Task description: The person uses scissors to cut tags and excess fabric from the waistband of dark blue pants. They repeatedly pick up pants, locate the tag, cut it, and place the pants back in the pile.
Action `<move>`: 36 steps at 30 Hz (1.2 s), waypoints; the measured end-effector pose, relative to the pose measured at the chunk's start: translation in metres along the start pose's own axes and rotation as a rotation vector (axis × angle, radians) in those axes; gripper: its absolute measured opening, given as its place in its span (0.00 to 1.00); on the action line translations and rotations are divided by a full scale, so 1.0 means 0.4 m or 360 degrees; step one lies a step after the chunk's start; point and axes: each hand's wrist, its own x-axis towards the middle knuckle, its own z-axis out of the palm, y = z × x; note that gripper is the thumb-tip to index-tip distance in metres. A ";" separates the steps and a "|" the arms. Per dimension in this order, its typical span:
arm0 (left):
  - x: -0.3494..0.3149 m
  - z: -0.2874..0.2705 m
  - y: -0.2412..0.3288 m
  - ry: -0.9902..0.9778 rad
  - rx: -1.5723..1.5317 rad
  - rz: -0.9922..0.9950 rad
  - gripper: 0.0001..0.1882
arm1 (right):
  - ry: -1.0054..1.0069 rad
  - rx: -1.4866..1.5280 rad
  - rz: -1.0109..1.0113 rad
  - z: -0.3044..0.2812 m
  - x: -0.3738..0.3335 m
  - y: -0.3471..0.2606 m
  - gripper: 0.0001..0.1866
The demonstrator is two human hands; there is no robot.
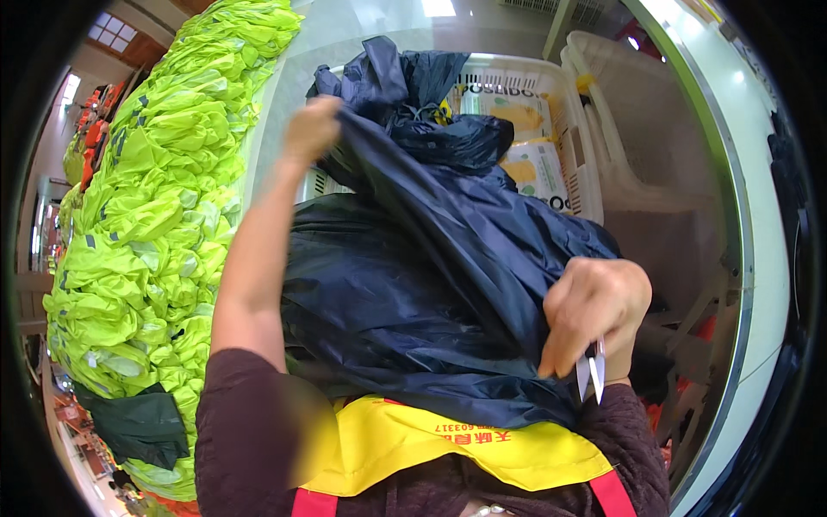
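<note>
A dark navy piece of thin, shiny fabric (388,293) is stretched across the middle, over my lap and the table edge. Its raised edge is pinched by my left hand (312,131), which is closed at the upper left and slightly blurred. My right hand (599,302) is closed at the lower right against the fabric's edge. From under its fingers stick the two pointed metal blades of small snips (592,376); their handle is hidden in the palm. More bunched navy fabric (457,138) lies beyond, on a white plastic basket (579,138).
A tall heap of lime-yellow garments (164,224) runs along the left, with a dark green cloth (142,426) on its near end. Packets (532,168) lie in the basket. A translucent plastic bin (642,112) stands right of it, beside a metal rail (732,198).
</note>
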 end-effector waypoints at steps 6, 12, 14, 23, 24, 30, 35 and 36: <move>-0.402 -0.421 -0.135 0.0834 0.0558 -0.0410 0.15 | 0.0125 -0.0126 0.0467 0.006 -0.009 0.075 0.12; -0.819 -0.437 -0.028 -0.1251 0.0224 -0.1248 0.10 | -0.0023 -0.0154 0.0604 0.035 0.039 0.124 0.14; -0.743 -0.473 0.068 -0.1695 -0.0171 -0.1699 0.12 | -0.0006 -0.0139 0.0606 0.039 0.031 0.119 0.14; -0.405 -0.440 0.242 -0.0384 -0.0777 -0.0395 0.13 | -0.0052 -0.0113 0.0643 0.045 0.051 0.112 0.12; -0.391 -0.417 0.229 -0.0413 -0.0759 -0.0333 0.15 | -0.0061 -0.0116 0.0644 0.044 0.052 0.111 0.12; -0.404 -0.285 0.252 -0.0622 -0.0707 -0.0450 0.27 | -0.0081 -0.0127 0.0664 0.043 0.049 0.108 0.12; -0.415 -0.270 0.242 -0.0790 -0.1240 -0.0883 0.15 | -0.0062 -0.0112 0.0656 0.039 0.040 0.109 0.12; -0.418 -0.273 0.231 -0.0800 -0.1245 -0.0844 0.12 | -0.0071 -0.0105 0.0654 0.039 0.040 0.109 0.12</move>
